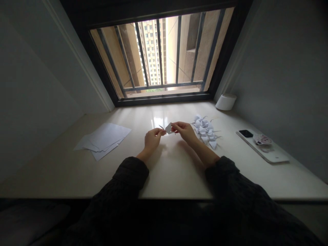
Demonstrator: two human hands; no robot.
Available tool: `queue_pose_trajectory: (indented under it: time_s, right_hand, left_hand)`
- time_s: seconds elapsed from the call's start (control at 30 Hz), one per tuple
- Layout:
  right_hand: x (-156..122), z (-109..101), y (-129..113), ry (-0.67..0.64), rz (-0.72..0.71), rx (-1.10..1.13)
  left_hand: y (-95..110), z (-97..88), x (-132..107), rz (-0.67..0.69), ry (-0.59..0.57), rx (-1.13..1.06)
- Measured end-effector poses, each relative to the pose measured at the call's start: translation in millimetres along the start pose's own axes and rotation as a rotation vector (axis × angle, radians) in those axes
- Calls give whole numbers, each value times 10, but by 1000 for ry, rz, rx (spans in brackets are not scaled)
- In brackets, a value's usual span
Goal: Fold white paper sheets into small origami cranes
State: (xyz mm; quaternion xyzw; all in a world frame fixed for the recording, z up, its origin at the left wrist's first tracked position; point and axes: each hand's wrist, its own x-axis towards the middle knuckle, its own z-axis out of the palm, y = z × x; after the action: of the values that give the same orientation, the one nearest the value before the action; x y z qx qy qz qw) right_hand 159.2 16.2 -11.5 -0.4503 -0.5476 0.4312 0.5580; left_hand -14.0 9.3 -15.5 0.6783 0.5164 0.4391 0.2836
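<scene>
Dark sleeves (pixel 129 177), left hand (pixel 153 139), right hand (pixel 185 131), folded paper (pixel 168 128) pinched between their fingertips

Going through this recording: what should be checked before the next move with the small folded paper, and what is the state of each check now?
1. Grip of left hand on the folded paper piece: ok, fingertips pinch it.
2. Grip of right hand on its other side: ok.
3. Piece apart from the pile of folded figures: ok.
4. Bare table under the hands: ok.
5. The loose sheets and the phone apart from both hands: ok.
6. Creases on the piece: cannot tell, too small.
</scene>
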Motion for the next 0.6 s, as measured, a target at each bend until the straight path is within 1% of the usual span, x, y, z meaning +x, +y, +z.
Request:
queue_pose_trajectory:
  time_s: [0.17, 0.27, 0.37, 0.47, 0.53, 0.6]
  right_hand:
    - [-14, 4, -6, -34, -14, 4]
    - [-17, -1, -9, -47, -13, -18]
    - [-16, -16, 6, -86, -33, -98]
    - [-15, -35, 30, -97, -75, -242]
    - [-17, -43, 34, -107, -100, -327]
    - [-26, -41, 21, -128, -105, -366]
  left_hand:
    - [26, -34, 8, -2, -23, 140]
    - [51, -69, 15, 46, -24, 259]
    - [68, -102, 23, 89, -40, 351]
    - [69, -119, 31, 106, -37, 348]
    - [67, -121, 33, 114, -11, 327]
    - [68, -118, 30, 108, 16, 304]
